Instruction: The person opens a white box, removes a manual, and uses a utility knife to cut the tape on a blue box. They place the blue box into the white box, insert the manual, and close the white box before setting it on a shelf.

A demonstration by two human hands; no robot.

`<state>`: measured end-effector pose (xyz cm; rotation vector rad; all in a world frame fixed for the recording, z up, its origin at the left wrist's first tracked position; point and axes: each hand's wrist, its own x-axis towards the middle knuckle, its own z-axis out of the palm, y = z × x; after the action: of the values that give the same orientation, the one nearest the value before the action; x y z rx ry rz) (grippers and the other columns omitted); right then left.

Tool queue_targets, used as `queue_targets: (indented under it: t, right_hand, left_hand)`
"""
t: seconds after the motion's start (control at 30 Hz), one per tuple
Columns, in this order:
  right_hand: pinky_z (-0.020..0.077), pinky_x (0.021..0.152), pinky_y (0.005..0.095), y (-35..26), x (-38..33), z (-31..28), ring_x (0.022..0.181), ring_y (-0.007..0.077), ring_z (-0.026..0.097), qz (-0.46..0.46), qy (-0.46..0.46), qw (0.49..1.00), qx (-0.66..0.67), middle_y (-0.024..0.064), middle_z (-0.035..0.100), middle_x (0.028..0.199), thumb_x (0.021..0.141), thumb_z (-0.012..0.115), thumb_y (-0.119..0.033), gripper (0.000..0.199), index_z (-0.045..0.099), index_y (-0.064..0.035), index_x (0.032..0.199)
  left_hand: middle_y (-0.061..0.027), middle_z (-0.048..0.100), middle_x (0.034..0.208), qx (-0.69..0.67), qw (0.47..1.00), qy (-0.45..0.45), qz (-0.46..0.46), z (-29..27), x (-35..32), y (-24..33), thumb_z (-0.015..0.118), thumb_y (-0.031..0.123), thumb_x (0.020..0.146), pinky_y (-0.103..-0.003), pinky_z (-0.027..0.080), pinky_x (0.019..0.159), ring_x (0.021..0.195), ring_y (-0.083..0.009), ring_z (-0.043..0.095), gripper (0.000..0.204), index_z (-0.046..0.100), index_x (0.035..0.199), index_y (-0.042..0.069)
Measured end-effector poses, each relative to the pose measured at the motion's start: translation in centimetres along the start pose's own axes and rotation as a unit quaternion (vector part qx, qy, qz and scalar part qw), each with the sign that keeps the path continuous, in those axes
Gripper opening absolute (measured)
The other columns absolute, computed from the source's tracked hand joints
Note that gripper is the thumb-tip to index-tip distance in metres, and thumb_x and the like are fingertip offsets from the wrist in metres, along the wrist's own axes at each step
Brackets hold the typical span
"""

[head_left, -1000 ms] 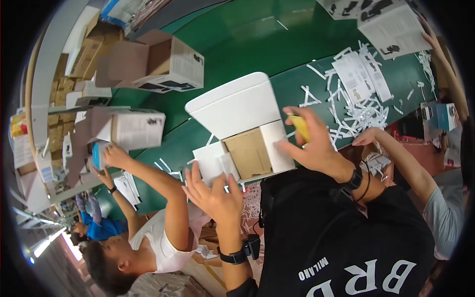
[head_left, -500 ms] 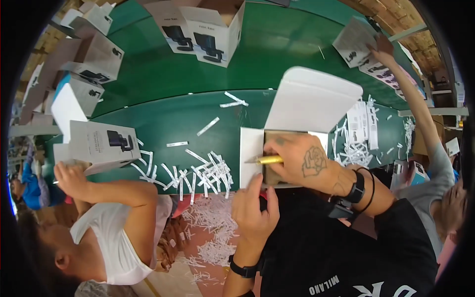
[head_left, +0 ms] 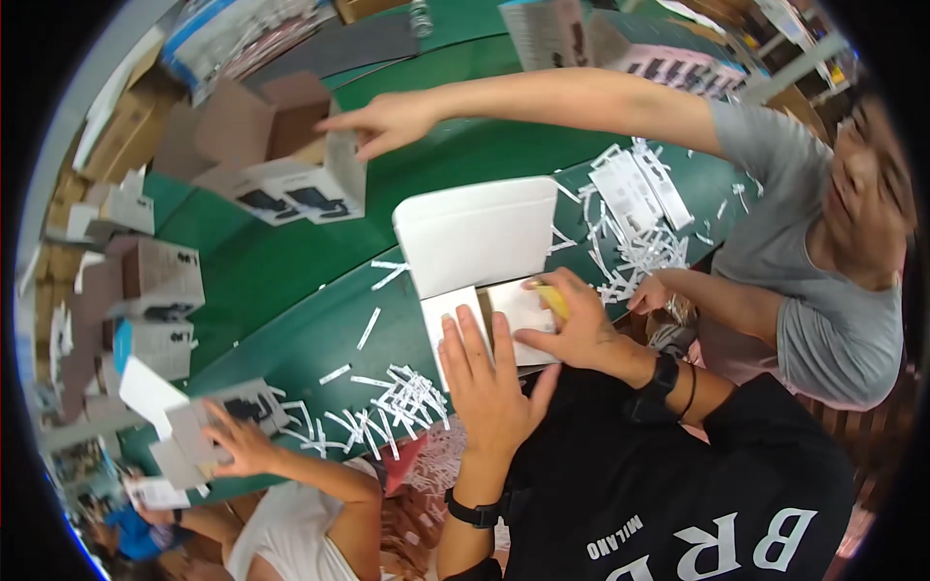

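An open white carton stands in front of me, its tall lid (head_left: 475, 237) raised at the far side. Its two side flaps are folded inward, with a narrow brown gap between them. My left hand (head_left: 484, 378) lies with fingers spread on the left flap (head_left: 441, 310). My right hand (head_left: 576, 324) rests on the right flap (head_left: 509, 302), fingers curled round a slim yellow pen-shaped tool (head_left: 551, 298). What kind of tool it is does not show clearly.
Paper strips (head_left: 407, 399) lie heaped left of the carton; more surround white printed sheets (head_left: 625, 194) at right. A co-worker's arm (head_left: 572, 102) reaches across toward an open printed box (head_left: 329, 184). Another co-worker's hand (head_left: 242, 445) holds a box at left. Several cartons line the left.
The view has turned to the right. My left hand has come down flat on the carton, and the flaps now cover its brown inside. The grey-sleeved co-worker's arm has swung across the far table.
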<state>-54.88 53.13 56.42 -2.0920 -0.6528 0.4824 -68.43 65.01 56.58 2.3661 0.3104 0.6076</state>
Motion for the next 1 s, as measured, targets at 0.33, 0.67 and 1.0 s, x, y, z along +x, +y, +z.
queue_targets:
  t: [0.33, 0.67, 1.0]
  right_hand:
    - [0.0462, 0.060, 0.0262, 2.2, 2.1, 1.1, 0.065, 0.0095, 0.056, 0.016, -0.081, 0.941, 0.329, 0.0041, 0.058, 0.082, 0.098, 0.063, -0.016, 0.030, 0.054, -0.0018, 0.123]
    - [0.0504, 0.062, 0.0355, 1.5, 1.3, -4.6, 0.065, 0.0237, 0.069, -0.040, -0.140, 0.989, 0.019, 0.0131, 0.069, 0.075, 0.100, 0.058, -0.024, 0.023, 0.065, -0.0038, 0.109]
    - [0.0508, 0.065, 0.0427, 2.3, 2.0, -5.6, 0.068, 0.0352, 0.067, -0.080, -0.183, 0.977, -0.080, 0.0162, 0.069, 0.075, 0.096, 0.064, -0.028, 0.027, 0.070, -0.0036, 0.105]
  left_hand:
    - [-0.0292, 0.039, 0.150, 0.151, 0.985, -0.080, -0.006, 1.4, -3.6, -0.4, 0.076, 0.035, 0.086, -0.060, 0.029, 0.114, 0.139, -0.0514, 0.037, 0.067, 0.055, 0.144, 0.010]
    - [-0.0279, 0.036, 0.156, 0.236, 0.968, -0.088, 0.012, 0.2, -1.6, -1.6, 0.080, 0.042, 0.080, -0.074, 0.024, 0.109, 0.142, -0.0522, 0.034, 0.075, 0.054, 0.147, 0.017]
    - [-0.0197, 0.045, 0.154, 0.283, 0.957, -0.067, -0.009, 0.8, -1.8, -1.2, 0.083, 0.047, 0.075, -0.068, 0.033, 0.101, 0.140, -0.0451, 0.042, 0.076, 0.059, 0.143, 0.023]
